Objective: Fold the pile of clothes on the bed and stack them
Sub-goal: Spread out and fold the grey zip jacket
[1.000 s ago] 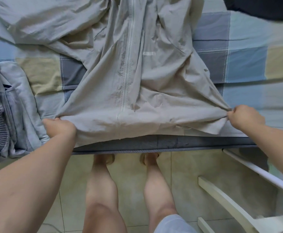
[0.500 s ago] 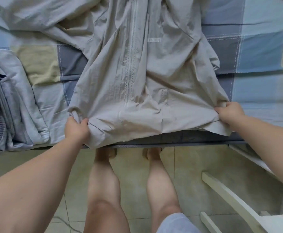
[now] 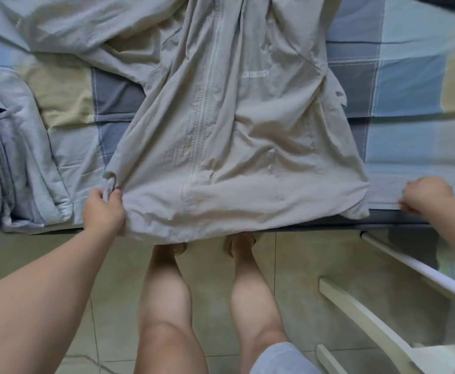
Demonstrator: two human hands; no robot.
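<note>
Beige zip jacket (image 3: 234, 130) x1, flat on bed (image 3: 410, 85), long axis running away from me, hem nearest | my left hand (image 3: 103, 209) pinches left hem corner | my right hand (image 3: 426, 195) beside jacket, blurred, grip unreadable | folded stack (image 3: 18, 157) x1, left

The bed (image 3: 410, 147) is wearing a sheet (image 3: 67, 103) with big squares of blue, grey and pale yellow. A light beige jacket (image 3: 248, 136) with a zip is lying in the middle of the bed, front side up. Its bottom hem is hanging a little over the near edge of the bed. Its top part is lying crumpled toward the far edge and the far left corner. A pile of folded grey clothes (image 3: 18, 157) is sitting by the left edge, close to the near edge and apart from the jacket. Something dark (image 3: 437, 4) is peeking in at the far right corner, too cut off to tell what it is.
</note>
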